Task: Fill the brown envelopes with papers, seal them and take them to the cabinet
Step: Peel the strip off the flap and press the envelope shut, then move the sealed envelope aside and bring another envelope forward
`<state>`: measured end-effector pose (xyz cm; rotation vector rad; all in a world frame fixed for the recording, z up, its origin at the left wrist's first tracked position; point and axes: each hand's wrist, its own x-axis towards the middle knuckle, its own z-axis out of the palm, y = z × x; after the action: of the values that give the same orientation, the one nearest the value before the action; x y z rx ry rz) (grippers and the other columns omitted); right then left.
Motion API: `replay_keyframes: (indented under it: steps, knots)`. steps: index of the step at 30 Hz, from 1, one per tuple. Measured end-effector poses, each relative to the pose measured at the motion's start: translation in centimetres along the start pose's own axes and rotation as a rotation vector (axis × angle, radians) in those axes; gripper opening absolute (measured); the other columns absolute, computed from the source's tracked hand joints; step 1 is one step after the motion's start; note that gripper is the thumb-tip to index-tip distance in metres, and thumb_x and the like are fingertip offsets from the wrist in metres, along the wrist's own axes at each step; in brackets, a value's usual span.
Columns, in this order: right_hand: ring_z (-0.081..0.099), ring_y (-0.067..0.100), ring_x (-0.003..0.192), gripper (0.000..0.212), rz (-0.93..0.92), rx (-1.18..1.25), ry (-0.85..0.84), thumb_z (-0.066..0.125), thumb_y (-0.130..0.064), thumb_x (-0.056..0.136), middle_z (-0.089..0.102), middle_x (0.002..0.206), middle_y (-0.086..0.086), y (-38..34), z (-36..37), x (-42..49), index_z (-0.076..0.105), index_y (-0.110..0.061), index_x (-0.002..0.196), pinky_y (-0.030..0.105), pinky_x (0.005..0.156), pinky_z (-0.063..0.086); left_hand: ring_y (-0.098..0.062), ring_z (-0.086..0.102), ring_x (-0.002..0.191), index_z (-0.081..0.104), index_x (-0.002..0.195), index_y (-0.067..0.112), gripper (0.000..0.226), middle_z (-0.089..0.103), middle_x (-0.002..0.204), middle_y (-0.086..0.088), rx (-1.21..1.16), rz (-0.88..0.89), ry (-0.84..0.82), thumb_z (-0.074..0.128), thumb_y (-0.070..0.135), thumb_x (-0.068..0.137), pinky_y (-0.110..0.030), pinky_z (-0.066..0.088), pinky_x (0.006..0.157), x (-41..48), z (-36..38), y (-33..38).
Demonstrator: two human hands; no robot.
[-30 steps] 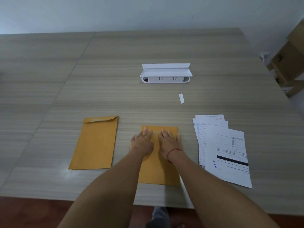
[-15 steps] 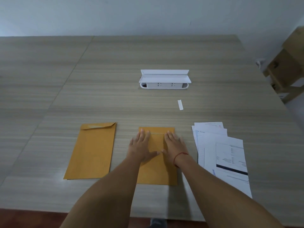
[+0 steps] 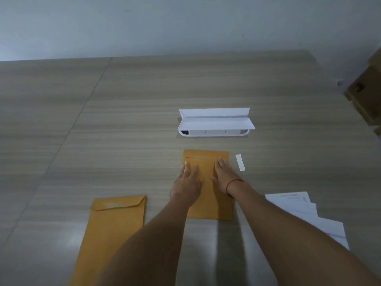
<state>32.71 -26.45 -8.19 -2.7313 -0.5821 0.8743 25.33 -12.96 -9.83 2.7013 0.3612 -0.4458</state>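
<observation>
A brown envelope (image 3: 207, 159) lies flat on the wooden table (image 3: 123, 120), flap folded down at its far end. My left hand (image 3: 188, 181) and my right hand (image 3: 223, 176) both press flat on it, fingers straight, side by side. A second brown envelope (image 3: 112, 228) lies nearer me on the left, its flap down. A fanned stack of white printed papers (image 3: 305, 213) sits at the right, partly hidden by my right forearm.
A white socket box (image 3: 215, 123) with its lid up stands just beyond the envelope. A small white paper strip (image 3: 240, 162) lies right of my right hand. Cardboard boxes (image 3: 365, 96) stand off the table's right edge. A pale wall runs behind.
Both hands have slid the middle envelope away from me toward the socket box, past the white strip. The other envelope and papers stay put; the view has tilted upward.
</observation>
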Motion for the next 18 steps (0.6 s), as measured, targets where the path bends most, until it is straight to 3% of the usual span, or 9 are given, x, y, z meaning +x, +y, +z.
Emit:
replay_keyframes:
  steps: [9,13,16,18]
  knots:
    - [-0.005,0.023,0.15,0.06,0.028,-0.001,0.001,0.035,-0.023,0.104,-0.01,0.162,0.007,0.5,-2.1,1.9,0.008,-0.005,0.153,0.039,0.122,0.014,-0.024,-0.002,0.15,0.004,0.153,0.025,0.062,-0.005,0.162,-0.006,0.0,-0.02,-0.018,0.033,0.041,0.101,-0.041,0.018,0.12,2.3,-1.2,1.2]
    - [0.004,0.024,0.15,0.048,0.0,-0.024,0.041,0.033,-0.026,0.103,-0.001,0.163,0.005,-1.0,-2.2,-0.9,0.028,-0.008,0.147,0.045,0.118,0.023,-0.022,0.007,0.15,0.014,0.152,0.014,0.056,0.009,0.161,-0.008,-0.002,-0.068,0.045,0.03,0.032,0.102,-0.037,0.014,0.12,-0.6,-2.0,0.8]
    - [0.008,0.026,0.15,0.05,-0.043,-0.026,0.011,0.035,-0.028,0.102,0.006,0.162,0.008,-3.1,-0.9,-3.1,0.029,-0.009,0.148,0.046,0.119,0.022,-0.023,0.012,0.149,0.024,0.149,0.012,0.051,0.017,0.16,-0.008,-0.001,-0.151,0.069,0.03,0.029,0.102,-0.036,0.017,0.119,-4.6,-2.7,-0.7]
    - [0.021,0.029,0.147,0.049,-0.079,-0.037,-0.016,0.04,-0.029,0.101,0.016,0.16,0.011,-5.0,0.6,-4.5,0.035,-0.008,0.145,0.045,0.116,0.028,-0.025,0.016,0.148,0.032,0.145,0.01,0.049,0.021,0.158,-0.012,0.002,-0.224,0.076,0.033,0.029,0.1,-0.037,0.02,0.118,-7.6,-3.0,-2.3]
